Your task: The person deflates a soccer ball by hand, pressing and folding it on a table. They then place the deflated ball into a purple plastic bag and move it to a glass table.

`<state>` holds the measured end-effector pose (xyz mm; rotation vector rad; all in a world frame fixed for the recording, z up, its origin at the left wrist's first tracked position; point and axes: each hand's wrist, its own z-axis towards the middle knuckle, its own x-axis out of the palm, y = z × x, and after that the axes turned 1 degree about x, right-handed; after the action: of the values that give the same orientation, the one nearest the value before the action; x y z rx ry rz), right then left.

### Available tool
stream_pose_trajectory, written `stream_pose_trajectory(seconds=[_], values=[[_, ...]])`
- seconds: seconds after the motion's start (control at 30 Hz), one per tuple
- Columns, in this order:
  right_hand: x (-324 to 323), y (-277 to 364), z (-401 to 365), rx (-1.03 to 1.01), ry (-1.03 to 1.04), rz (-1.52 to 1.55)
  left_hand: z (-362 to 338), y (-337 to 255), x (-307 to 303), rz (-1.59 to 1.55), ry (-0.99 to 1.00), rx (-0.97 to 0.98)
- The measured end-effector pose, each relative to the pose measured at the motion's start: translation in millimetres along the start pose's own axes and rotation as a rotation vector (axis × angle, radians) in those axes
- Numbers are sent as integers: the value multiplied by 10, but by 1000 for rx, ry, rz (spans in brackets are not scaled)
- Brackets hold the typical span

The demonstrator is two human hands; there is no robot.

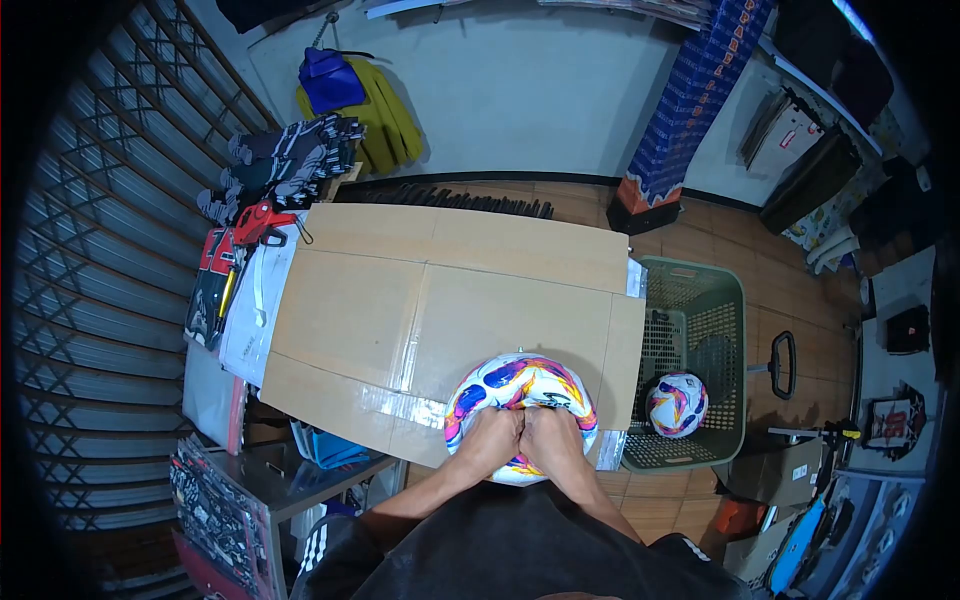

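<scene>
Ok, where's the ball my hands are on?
The ball is in the head view's lower middle, at the near edge of the cardboard, left of the green basket.

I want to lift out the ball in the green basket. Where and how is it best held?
Probably best from above, through the open top of the green basket: cup the ball on two opposite sides at its widest part. It looks round and shows no handle, and the walls around it would hinder a sideways approach.
</scene>
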<state>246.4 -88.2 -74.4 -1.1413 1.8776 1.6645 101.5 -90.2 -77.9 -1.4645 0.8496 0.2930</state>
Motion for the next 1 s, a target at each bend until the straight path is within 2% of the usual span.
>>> stream_pose_trajectory(seconds=[0.6,1.0], values=[[19,-10,-8,-4,-35,19,-5,25,19,8,33,-32],[-13,38,-14,6,-60,30,-9,46,47,-52,-22,-1]])
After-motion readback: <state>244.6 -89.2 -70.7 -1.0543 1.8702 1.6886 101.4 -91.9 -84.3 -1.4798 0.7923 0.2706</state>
